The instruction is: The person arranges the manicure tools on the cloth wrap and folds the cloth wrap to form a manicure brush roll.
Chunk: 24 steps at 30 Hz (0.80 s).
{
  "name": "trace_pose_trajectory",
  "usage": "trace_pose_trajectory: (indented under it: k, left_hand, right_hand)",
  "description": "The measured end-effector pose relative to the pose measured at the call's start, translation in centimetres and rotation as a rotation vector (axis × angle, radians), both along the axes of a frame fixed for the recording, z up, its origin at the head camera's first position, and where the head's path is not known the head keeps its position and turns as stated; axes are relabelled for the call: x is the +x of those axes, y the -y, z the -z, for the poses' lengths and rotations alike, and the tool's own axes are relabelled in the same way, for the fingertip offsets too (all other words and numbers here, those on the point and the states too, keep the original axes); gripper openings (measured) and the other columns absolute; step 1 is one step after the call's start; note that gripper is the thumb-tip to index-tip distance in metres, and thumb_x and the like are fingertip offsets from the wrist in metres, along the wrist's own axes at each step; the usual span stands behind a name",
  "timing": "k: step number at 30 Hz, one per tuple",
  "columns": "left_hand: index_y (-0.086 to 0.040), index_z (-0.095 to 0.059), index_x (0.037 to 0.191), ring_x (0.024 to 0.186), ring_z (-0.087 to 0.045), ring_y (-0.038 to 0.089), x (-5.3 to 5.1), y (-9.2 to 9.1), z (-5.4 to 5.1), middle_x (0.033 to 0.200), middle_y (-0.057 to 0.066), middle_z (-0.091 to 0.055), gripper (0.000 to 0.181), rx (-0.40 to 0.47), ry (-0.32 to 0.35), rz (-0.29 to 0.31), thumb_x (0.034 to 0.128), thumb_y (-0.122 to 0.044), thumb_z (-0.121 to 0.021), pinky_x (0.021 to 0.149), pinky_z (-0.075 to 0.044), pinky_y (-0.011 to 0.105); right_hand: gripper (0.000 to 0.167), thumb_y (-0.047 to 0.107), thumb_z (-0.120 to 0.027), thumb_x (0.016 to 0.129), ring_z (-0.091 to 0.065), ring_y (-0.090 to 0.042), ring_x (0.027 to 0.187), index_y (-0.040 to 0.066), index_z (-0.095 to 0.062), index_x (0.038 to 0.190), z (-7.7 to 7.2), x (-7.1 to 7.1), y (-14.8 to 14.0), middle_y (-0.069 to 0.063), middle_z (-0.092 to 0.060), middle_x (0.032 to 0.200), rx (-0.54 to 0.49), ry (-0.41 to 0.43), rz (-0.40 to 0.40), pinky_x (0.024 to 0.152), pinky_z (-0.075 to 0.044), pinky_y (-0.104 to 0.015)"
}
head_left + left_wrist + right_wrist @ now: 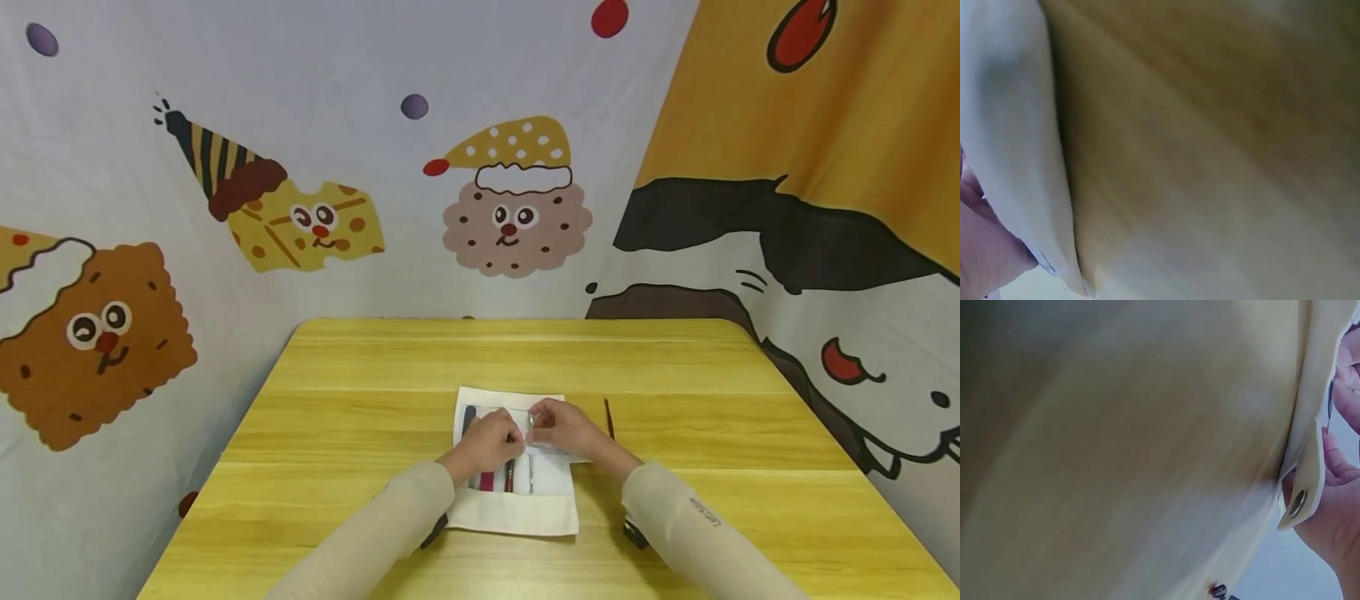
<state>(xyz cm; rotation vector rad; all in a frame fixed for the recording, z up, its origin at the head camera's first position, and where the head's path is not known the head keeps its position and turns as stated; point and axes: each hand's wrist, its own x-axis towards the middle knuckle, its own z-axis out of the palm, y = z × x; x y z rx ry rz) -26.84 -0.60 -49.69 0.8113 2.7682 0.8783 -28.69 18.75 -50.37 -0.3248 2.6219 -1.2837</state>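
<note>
A cream fabric tool roll (517, 511) lies unfolded with slim tools in a row on its pale inside. At its left are a dark-handled tool (469, 414) and a magenta piece (487, 481); a dark red brush-like stick (509, 477) and a thin silver metal tool (532, 475) lie farther right. My left hand (489, 440) bends its fingers over the middle tools; what they hold is hidden. With its fingertips, my right hand (562, 425) pinches the silver tool's upper part. A flap with a metal snap (1298, 504) hangs by a hand in the right wrist view.
A thin brown stick (609, 418) lies on the wooden table (360, 417), right of the roll. Dark wrist-camera parts (634, 532) show under the right sleeve. Behind the table hangs a cartoon-printed cloth (420, 50).
</note>
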Motion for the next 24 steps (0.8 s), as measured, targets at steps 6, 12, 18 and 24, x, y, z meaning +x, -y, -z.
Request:
trace_pose_trajectory:
  k: [6,12,18,24]
  left_hand:
    - [-0.017,-0.074,0.081,0.08,-0.049,0.007,-0.08,0.03,-0.08,0.086,-0.009,-0.052,0.012,-0.007,-0.007,-0.024,0.0911,-0.017,-0.067,0.08,-0.037,0.036]
    - [-0.017,-0.074,0.079,0.08,-0.049,0.008,-0.35,0.01,0.09,0.086,-0.009,-0.052,0.014,-0.017,-0.004,-0.05,0.0912,-0.017,-0.066,0.081,-0.036,0.037]
    - [-0.017,-0.073,0.076,0.078,-0.05,0.009,-0.57,0.01,0.19,0.084,-0.008,-0.052,0.015,-0.012,-0.025,-0.071,0.0893,-0.016,-0.067,0.079,-0.037,0.038]
    - [-0.017,-0.071,0.074,0.078,-0.049,0.009,-0.53,0.06,0.23,0.083,-0.008,-0.051,0.015,-0.018,-0.035,-0.081,0.0881,-0.016,-0.067,0.078,-0.037,0.038]
  right_hand:
    - [0.025,0.01,-0.079,0.085,-0.057,-0.016,0.086,0.003,-0.067,0.106,0.01,0.38,0.04,-0.002,-0.065,0.094,0.025,-0.078,-0.049,0.077,-0.05,-0.031]
    - [0.019,0.013,-0.078,0.086,-0.052,-0.015,0.08,0.003,-0.072,0.101,0.03,0.56,0.08,-0.002,-0.061,0.091,0.068,-0.164,-0.076,0.07,-0.047,-0.028]
    - [0.005,0.009,-0.072,0.09,-0.052,-0.013,0.079,0.006,-0.077,0.091,-0.02,0.56,0.02,0.001,-0.062,0.087,0.081,-0.237,-0.133,0.068,-0.045,-0.027]
    - [0.012,0.01,-0.069,0.093,-0.056,-0.013,0.084,0.006,-0.079,0.086,0.06,0.76,-0.11,0.001,-0.064,0.089,0.065,-0.262,-0.171,0.072,-0.047,-0.027]
